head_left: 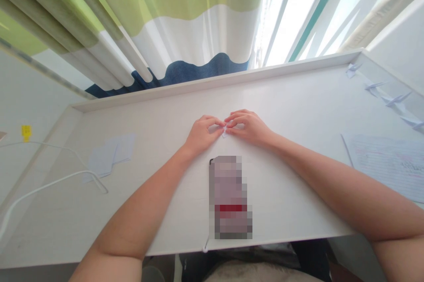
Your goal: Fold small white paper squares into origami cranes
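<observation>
Both of my hands meet over the middle of the white table, pinching one small piece of folded white paper (224, 134). My left hand (203, 133) grips it from the left between thumb and fingertips. From the other side, the fingertips and thumb of my right hand (249, 126) close on the same paper. Only a small pointed part shows below the fingers; the rest is hidden. Nearer to me, below the hands, lies a phone-shaped object (228, 193) whose surface is blurred out.
Several folded paper cranes (397, 100) line the right edge. Lined sheets with writing (391, 163) lie below them. Paper squares (109, 156) rest at the left, beside a white cable (49, 183) with a yellow tag (26, 133). A raised rim (215, 82) borders the table's far side, before a curtain (198, 21).
</observation>
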Available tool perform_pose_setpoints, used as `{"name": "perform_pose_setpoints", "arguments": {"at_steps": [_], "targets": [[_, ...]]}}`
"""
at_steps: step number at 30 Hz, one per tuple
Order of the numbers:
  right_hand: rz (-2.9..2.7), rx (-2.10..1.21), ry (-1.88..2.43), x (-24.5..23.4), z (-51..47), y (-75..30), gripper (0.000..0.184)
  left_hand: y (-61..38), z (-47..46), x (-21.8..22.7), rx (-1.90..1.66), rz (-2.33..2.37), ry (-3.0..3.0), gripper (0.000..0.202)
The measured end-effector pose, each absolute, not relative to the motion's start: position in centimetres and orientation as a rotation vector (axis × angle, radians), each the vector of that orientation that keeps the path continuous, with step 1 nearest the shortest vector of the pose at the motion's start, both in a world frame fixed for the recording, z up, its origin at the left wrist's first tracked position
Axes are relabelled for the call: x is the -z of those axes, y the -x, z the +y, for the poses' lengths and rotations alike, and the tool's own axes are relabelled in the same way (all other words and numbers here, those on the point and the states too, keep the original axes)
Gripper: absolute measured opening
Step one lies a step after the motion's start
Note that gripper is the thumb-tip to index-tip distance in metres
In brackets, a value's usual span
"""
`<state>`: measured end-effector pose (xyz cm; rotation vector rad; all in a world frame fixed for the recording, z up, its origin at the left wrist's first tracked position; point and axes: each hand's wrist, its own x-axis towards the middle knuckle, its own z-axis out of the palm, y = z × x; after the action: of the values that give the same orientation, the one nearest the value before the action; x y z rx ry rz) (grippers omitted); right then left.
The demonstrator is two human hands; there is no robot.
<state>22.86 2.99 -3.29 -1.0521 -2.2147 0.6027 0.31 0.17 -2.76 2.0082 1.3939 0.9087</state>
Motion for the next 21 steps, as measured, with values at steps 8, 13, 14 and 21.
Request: {"name": "perform_pose_setpoints", "arguments": {"at_steps": [8, 13, 14, 21], "targets": [[-2.123, -0.683, 1.098, 3.42, 3.17, -22.53, 0.010, -0.61, 0.08, 2.01, -0.892, 1.380, -1.955, 0.009], [-2.116, -0.692, 1.095, 3.49, 3.15, -22.51, 0.011, -0.79, 0.02, 1.90, -0.885, 1.426, -1.930, 0.006], [-2.118, -0.687, 1.095, 3.46, 3.13, -22.53, 0.011, -0.82, 0.00, 1.88, -0.880, 1.430, -1.932, 0.006], [-2.134, -0.715, 1.080, 3.07, 3.06, -22.74, 0.014, -0.83, -0.19, 1.72, -0.870, 1.413, -1.977, 0.012]]}}
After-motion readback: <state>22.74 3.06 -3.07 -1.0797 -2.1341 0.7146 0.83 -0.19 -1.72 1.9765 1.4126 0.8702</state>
